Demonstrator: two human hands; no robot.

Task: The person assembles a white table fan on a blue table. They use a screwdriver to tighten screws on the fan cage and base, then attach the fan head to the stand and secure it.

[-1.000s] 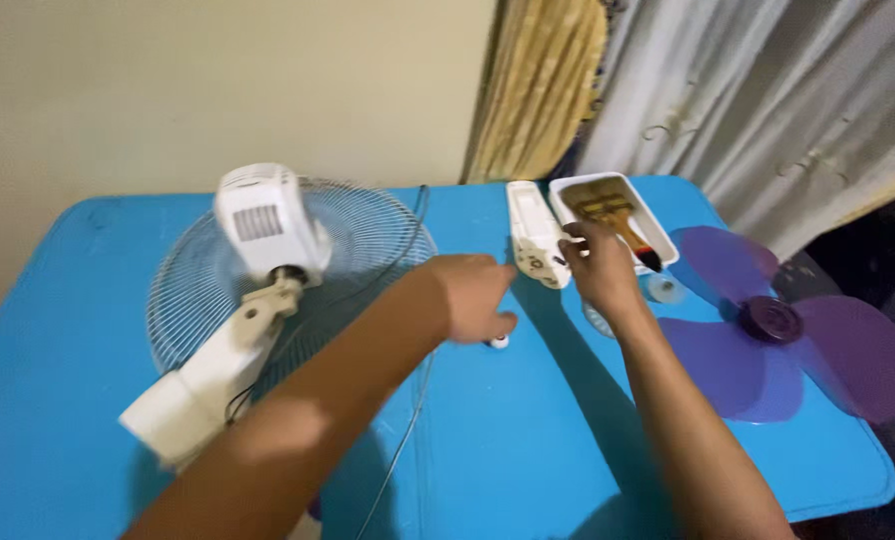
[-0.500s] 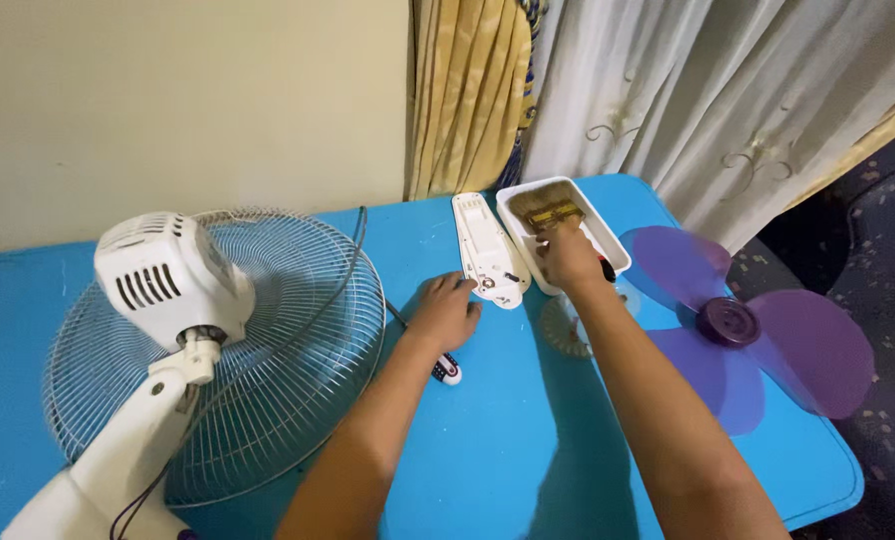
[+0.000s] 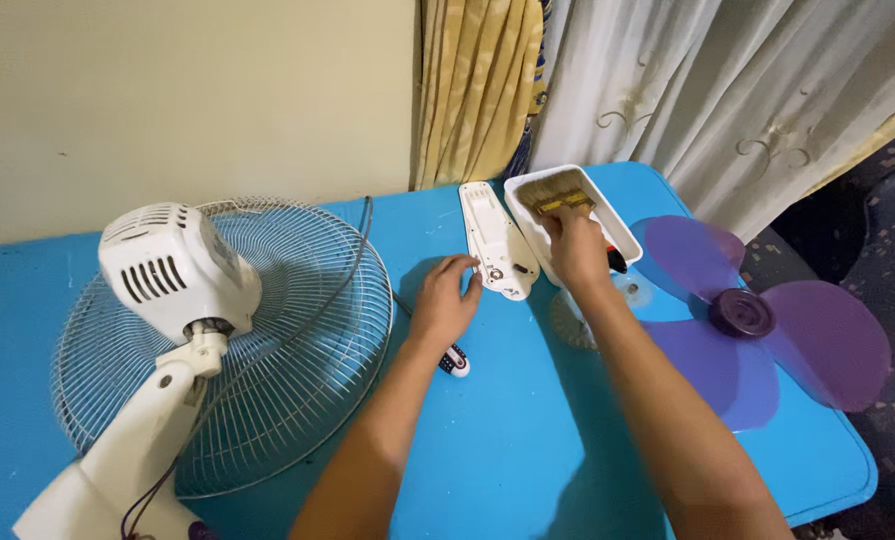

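Right hand (image 3: pixel 575 250), risen slightly since a moment ago, fingers clenched on paintbrush (image 3: pixel 560 203) in white tray (image 3: pixel 623 237); left hand (image 3: pixel 445 300), fingers released, now nearer white cover panel (image 3: pixel 498 240) on blue counter (image 3: pixel 508 440).

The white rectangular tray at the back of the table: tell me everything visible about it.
The white tray is a shallow, rectangular, plastic-looking container with rounded corners, lying flat and angled on the blue table near the curtains. Inside lies a paintbrush with tan bristles; its handle is gripped by the right hand, which covers the tray's middle. A long white panel lies along its left side, and the purple fan blade is to its right.
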